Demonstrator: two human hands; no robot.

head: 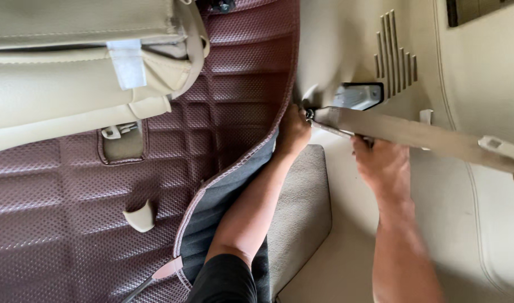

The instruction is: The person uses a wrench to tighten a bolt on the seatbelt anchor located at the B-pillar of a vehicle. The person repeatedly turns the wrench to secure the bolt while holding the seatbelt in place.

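Both hands [293,132] [383,163] at belt anchor [324,116], mat [212,140] beside.

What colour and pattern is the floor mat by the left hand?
The floor mat is maroon with a quilted diamond pattern and a grey underside, seen in the head view.

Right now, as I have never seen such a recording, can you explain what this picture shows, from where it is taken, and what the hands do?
It is one picture from a camera on a person's head, looking down into a car. No machine: two bare hands. The left hand holds the edge of a maroon quilted mat near a bolt. The right hand grips a thin tool at that bolt, under a beige belt. A beige seat is upper left; grey carpet lies between the arms.
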